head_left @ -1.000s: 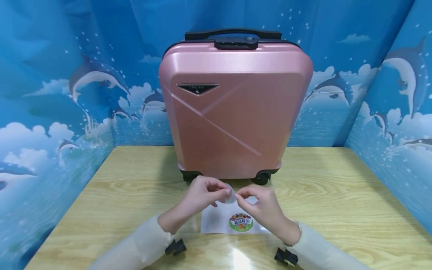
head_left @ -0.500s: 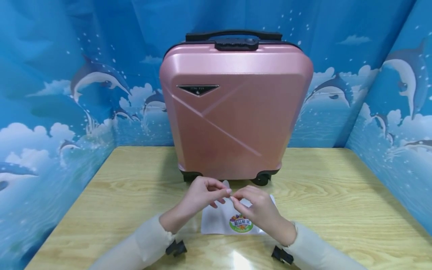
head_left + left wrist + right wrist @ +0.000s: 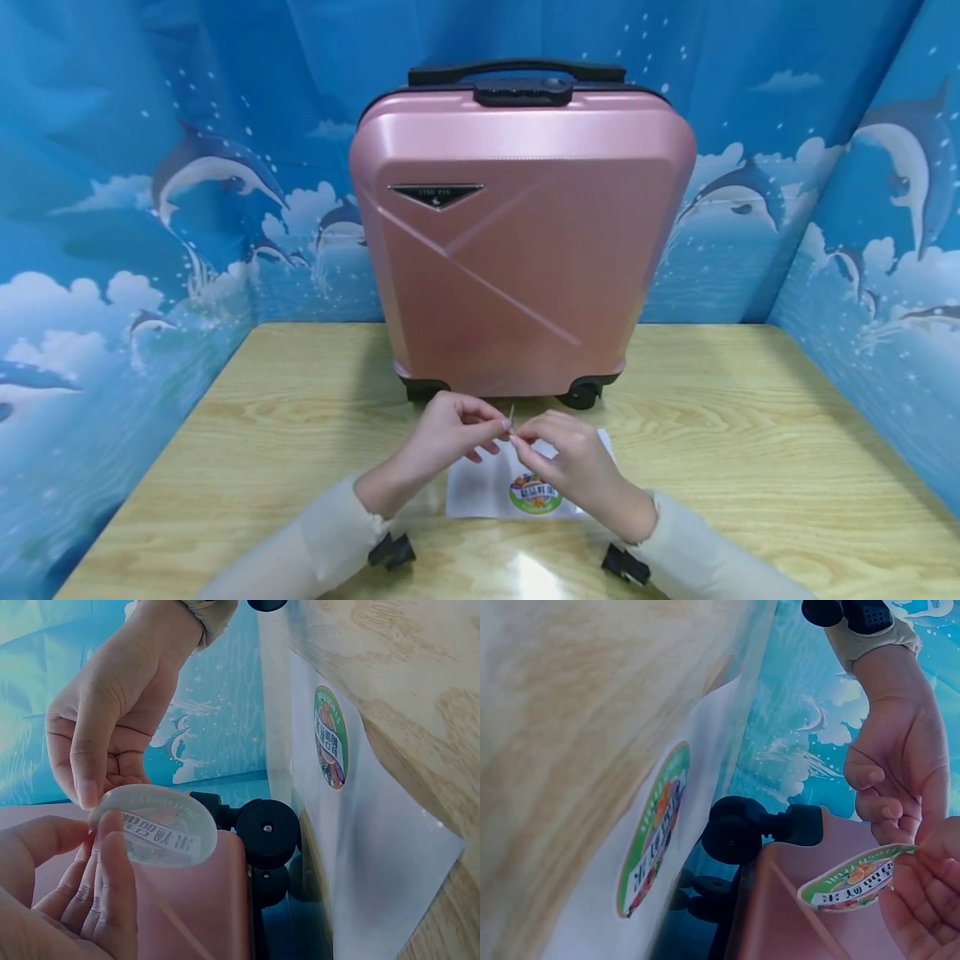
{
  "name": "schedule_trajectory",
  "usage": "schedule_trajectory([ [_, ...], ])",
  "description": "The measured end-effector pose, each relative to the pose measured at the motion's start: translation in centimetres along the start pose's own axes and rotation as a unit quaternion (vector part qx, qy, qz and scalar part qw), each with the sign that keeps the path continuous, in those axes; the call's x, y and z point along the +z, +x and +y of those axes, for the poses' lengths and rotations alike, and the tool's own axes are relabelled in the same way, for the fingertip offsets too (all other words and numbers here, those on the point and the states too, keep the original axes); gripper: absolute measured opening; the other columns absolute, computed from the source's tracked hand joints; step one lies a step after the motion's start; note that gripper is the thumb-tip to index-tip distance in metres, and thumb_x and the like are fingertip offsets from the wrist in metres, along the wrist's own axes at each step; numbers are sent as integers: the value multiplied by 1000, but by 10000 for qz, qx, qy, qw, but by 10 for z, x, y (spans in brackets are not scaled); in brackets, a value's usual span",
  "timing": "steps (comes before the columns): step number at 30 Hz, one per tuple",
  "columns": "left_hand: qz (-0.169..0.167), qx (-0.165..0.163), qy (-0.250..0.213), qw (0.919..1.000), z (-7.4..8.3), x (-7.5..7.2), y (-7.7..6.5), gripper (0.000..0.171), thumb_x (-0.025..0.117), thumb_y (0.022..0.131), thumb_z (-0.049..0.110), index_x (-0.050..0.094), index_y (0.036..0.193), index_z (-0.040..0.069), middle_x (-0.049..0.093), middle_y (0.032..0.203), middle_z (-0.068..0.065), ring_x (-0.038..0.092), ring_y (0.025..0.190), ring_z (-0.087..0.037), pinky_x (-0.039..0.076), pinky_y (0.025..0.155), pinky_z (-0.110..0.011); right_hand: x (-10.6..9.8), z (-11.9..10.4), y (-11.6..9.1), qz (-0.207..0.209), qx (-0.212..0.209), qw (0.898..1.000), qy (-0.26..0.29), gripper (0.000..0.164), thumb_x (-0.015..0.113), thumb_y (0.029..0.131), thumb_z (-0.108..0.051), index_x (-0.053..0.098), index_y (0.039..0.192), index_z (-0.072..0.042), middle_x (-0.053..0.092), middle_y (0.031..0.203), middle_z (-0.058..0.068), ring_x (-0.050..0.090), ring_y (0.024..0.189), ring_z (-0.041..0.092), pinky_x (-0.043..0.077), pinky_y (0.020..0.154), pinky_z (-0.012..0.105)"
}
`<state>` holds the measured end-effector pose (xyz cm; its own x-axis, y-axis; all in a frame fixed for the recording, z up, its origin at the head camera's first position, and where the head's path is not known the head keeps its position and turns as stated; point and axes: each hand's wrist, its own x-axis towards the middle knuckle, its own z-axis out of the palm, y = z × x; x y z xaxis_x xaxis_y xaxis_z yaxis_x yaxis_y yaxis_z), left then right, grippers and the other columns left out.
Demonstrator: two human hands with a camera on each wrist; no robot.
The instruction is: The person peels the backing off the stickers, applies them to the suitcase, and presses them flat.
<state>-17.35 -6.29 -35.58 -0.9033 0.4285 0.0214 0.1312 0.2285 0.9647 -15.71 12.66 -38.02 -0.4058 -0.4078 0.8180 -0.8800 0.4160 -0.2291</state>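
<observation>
Above the table, both hands meet at an oval sticker (image 3: 172, 838). Its pale translucent back faces the left wrist view, while its green-bordered printed face with fruit and lettering shows in the right wrist view. The left hand (image 3: 448, 427) pinches one end between thumb and fingers. At that same end, the right hand (image 3: 576, 457) pinches its edge with thumb and forefinger. The head view sees the sticker almost edge-on as a thin sliver. Beneath the hands lies a white sheet (image 3: 471, 492) bearing a matching oval sticker (image 3: 536, 495); the right hand covers part of the sheet.
A pink hard-shell suitcase (image 3: 517, 250) with black handle and wheels (image 3: 581, 395) stands upright just behind the hands. The wood-grain table (image 3: 720, 467) extends to both sides. A blue dolphin-print curtain (image 3: 202, 250) encloses the back and sides.
The right hand has moved left, closer to the left hand. Between them, the sticker has turned from showing its pale face to almost edge-on in the head view.
</observation>
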Motion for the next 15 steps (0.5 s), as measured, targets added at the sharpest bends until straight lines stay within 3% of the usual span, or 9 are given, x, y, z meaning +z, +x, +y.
schedule_trajectory([
  [5, 27, 22, 101, 9999, -2, 1, 2, 16, 67, 86, 13, 71, 88, -2, 71, 78, -11, 66, 62, -15, 55, 51, -31, 3, 2, -2, -71, 49, 10000, 10, 6, 64, 83, -7, 68, 78, -8, 67, 73, -3, 61, 67, 7, 50, 64, 15],
  [10, 123, -12, 141, 9998, -5, -1, 3, 13, 67, 84, 10, 71, 87, -2, 70, 76, -9, 66, 62, -14, 55, 51, -31, 2, 3, -1, -18, 60, 10000, 40, 11, 64, 88, -14, 69, 80, -8, 68, 74, -2, 62, 67, 7, 51, 66, 16],
  [15, 284, -5, 73, 9996, -5, -6, 3, 14, 66, 86, 11, 68, 88, -3, 70, 78, -12, 64, 62, -13, 55, 53, -31, -3, 6, 0, -32, 423, 9990, 152, 2, 71, 83, -11, 70, 84, -9, 69, 78, -1, 64, 71, 9, 52, 67, 17],
])
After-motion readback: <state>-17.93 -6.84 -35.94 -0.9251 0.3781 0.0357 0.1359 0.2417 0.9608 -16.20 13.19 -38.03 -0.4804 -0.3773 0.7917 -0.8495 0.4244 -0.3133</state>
